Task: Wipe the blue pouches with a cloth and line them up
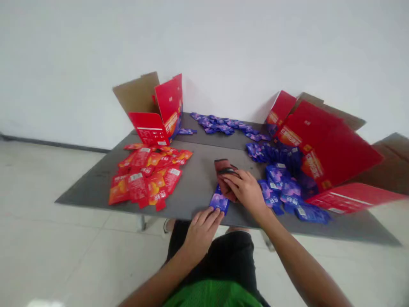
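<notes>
My left hand (202, 230) rests at the near edge of the grey table (198, 183), its fingertips touching a purple packet (219, 200). Just beyond it, my right hand (244, 188) lies over a dark red pouch-like item (223, 170), fingers curled onto it. A heap of red packets (147, 177) lies on the left of the table. Purple-blue packets (281, 183) are heaped to the right of my right hand, and more purple packets (223, 124) lie along the far edge.
A red cardboard box (159, 111) stands open at the back left. A larger red box (322, 145) lies open on the right, one flap over the table edge. White wall behind, pale tiled floor around, a brown carton (394, 162) at far right.
</notes>
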Tool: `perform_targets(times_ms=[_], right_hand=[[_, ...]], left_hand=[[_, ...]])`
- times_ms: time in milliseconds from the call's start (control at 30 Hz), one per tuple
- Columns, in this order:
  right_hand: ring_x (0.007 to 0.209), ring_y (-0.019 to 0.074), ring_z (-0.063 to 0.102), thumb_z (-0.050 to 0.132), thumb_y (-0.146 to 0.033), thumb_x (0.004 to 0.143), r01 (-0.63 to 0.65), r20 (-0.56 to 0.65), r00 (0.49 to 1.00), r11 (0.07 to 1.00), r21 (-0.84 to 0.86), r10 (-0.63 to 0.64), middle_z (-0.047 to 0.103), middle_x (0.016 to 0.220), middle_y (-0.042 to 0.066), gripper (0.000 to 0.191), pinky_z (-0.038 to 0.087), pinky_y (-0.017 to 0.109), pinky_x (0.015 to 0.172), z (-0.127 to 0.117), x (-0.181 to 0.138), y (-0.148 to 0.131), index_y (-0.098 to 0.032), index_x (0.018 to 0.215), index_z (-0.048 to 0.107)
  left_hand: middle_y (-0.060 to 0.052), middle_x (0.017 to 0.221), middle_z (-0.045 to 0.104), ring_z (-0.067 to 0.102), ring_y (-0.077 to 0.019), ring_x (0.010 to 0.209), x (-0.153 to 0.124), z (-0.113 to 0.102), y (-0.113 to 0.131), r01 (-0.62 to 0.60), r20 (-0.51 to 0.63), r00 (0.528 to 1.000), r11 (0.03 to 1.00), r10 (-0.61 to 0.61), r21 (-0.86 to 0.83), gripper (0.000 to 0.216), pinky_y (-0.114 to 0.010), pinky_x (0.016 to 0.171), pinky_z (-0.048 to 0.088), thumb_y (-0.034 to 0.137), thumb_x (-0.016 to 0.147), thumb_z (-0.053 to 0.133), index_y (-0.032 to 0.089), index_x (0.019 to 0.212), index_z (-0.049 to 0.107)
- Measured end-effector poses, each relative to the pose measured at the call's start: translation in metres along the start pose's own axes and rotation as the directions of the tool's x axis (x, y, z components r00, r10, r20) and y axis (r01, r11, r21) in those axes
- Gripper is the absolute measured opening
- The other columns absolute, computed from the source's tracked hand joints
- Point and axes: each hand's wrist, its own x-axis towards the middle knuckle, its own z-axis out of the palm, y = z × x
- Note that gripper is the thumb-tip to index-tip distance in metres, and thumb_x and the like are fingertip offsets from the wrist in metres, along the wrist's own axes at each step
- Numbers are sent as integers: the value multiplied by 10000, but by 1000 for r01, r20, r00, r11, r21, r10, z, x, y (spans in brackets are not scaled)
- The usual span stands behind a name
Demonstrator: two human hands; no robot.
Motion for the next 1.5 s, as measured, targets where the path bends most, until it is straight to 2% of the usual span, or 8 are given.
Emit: perform_targets(times_ms=[100,200,400,633,867,1100,1333,1500], right_hand=[[1036,232,643,567,-325,1041,110,154,980,989,97,-124,714,1171,66,271,525,376,906,9,-36,-32,-319,1249,741],[1035,217,647,571,-320,1041,104,212,968,985,139,-133,714,1161,58,267,528,359,901,22,-46,-30,-345,1245,741],[1072,245,648,554,-296,1045,-53,169,984,998,-23,56,716,1184,90,268,507,393,953,24,-3,18,-287,1210,766],[1068,221,637,562,-362,1042,60,219,971,982,177,-99,709,1189,49,276,510,360,936,15,-32,-30,-343,1255,737],[1067,238,649,597,-290,1026,-70,209,976,998,-1,68,728,1175,70,252,498,387,960,25,10,18,-309,1210,768],[1055,219,641,588,-341,1032,63,236,967,985,159,-100,730,1165,33,238,504,362,918,15,-28,-20,-353,1200,756],[1035,234,653,590,-306,1031,-69,157,985,998,8,67,726,1165,67,252,493,381,928,26,10,19,-315,1212,764],[1036,215,648,572,-345,1039,41,175,982,988,150,-68,720,1156,44,249,511,357,919,13,-22,-20,-344,1210,753]], left_hand=[[-66,1259,712,569,-253,1248,-1,0,3,27,2,1000,1000,-27,7,306,-415,1058,420,175,1067,456,175,1271,684],[-70,1228,720,580,-257,1228,-1,-1,4,33,3,999,999,-33,7,283,-410,1045,432,148,1043,498,176,1238,701],[-64,1352,684,585,-234,1200,3,-6,3,24,-2,1000,1000,-24,-20,451,-382,1041,431,87,1022,518,183,1460,560],[-59,1168,736,591,-248,1188,2,-7,5,40,30,999,999,-40,-12,285,-388,983,432,130,1024,531,195,1234,712],[-50,1356,700,550,-218,1316,2,-9,6,71,32,997,997,-72,10,423,-393,951,393,143,1062,467,237,1458,584],[-36,1199,757,596,-222,1244,2,-7,2,54,8,999,998,-54,-30,327,-399,985,378,172,1066,472,237,1291,699],[-32,1308,723,578,-197,1279,6,-10,1,75,12,997,994,-74,-77,386,-376,1006,376,167,1061,496,242,1425,603],[-25,1170,749,602,-222,1210,6,-5,2,104,-19,994,989,-107,-106,284,-393,990,391,185,1050,531,243,1276,693]])
